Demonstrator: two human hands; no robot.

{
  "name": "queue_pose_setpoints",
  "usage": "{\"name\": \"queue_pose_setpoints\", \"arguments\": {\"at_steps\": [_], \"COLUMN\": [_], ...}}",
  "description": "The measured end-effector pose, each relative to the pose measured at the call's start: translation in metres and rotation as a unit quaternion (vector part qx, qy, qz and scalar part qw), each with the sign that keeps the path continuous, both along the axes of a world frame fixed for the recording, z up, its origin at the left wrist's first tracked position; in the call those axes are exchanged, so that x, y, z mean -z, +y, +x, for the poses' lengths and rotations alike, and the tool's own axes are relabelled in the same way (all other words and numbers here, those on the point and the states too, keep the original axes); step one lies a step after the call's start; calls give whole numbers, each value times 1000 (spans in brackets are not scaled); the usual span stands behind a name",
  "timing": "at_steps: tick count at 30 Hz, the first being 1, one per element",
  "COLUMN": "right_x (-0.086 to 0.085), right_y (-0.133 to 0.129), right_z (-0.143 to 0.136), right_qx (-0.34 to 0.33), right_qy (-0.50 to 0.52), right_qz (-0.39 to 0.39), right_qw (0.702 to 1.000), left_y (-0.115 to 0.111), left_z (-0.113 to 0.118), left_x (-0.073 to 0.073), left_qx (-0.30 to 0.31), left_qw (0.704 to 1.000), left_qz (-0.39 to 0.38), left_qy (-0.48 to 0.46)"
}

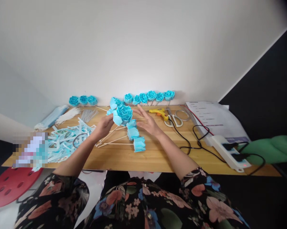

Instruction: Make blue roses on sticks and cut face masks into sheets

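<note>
A blue paper rose point(124, 114) with ruffled petals is raised over the middle of the table, gripped from its left side by my left hand point(104, 125). My right hand point(147, 122) is just right of the rose, fingers apart and stretched towards it, holding nothing. Below the two hands lie more blue paper roses point(139, 144) on thin wooden sticks point(116, 140). Another blue rose point(114, 102) lies behind the held one, partly covered by it. The stem of the held rose is hard to make out.
Finished-looking blue roses point(151, 95) lean along the wall. Blue and white paper scraps point(64, 143) cover the left side. Right of my hands are a yellow glue gun point(159, 113), white-handled scissors point(174, 121), a black cable point(185, 138), paper sheets point(217, 121) and a power strip point(228, 154).
</note>
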State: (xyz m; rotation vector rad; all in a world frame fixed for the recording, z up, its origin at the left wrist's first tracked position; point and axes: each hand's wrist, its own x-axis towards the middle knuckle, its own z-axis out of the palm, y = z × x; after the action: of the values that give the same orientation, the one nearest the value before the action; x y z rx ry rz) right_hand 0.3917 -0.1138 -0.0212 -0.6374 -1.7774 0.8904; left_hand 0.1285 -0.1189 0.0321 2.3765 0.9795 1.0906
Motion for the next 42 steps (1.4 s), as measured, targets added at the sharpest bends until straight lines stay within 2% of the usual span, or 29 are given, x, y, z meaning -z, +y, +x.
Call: {"name": "queue_pose_setpoints", "arguments": {"at_steps": [3, 6, 8, 10, 12, 15, 18, 21, 24, 26, 29, 33, 37, 42], "right_x": [-16, -23, -25, -25, -22, -9, 12, 28, 33, 33, 35, 43, 51, 50], "right_y": [-12, -19, -21, -20, -16, -5, 9, 17, 19, 18, 17, 19, 23, 22], "right_z": [-6, -10, -10, -9, -7, -4, 0, 1, 1, 0, -1, -2, 0, 2], "right_qx": [-45, -16, 8, 10, 3, 26, 71, 99, 111, 117, 129, 150, 171, 176], "right_qy": [19, 8, 6, 9, 12, 18, 16, 3, -10, -18, -31, -49, -66, -76], "right_qz": [21, 1, -6, -10, -21, -56, -97, -124, -134, -132, -127, -131, -144, -150], "right_qw": [999, 1000, 1000, 1000, 1000, 998, 993, 987, 985, 984, 983, 979, 972, 970], "left_y": [-4, -6, -6, -2, 4, 17, 26, 29, 33, 38, 54, 86, 126, 167], "left_z": [6, 12, 10, -1, -19, -51, -74, -79, -76, -76, -79, -79, -69, -57], "left_x": [-2, -3, -4, -7, -10, -8, 8, 33, 51, 53, 44, 35, 42, 54], "left_qx": [24, 42, 32, -13, -86, -193, -264, -281, -235, -219, -263, -307, -311, -304], "left_qw": [999, 997, 996, 995, 990, 967, 933, 909, 922, 937, 937, 921, 912, 904], "left_qz": [-11, -30, -30, -15, 6, 32, 41, 17, 6, 14, 26, -5, -54, -97], "left_qy": [22, 62, 83, 95, 109, 161, 243, 307, 309, 272, 230, 240, 262, 283]}}
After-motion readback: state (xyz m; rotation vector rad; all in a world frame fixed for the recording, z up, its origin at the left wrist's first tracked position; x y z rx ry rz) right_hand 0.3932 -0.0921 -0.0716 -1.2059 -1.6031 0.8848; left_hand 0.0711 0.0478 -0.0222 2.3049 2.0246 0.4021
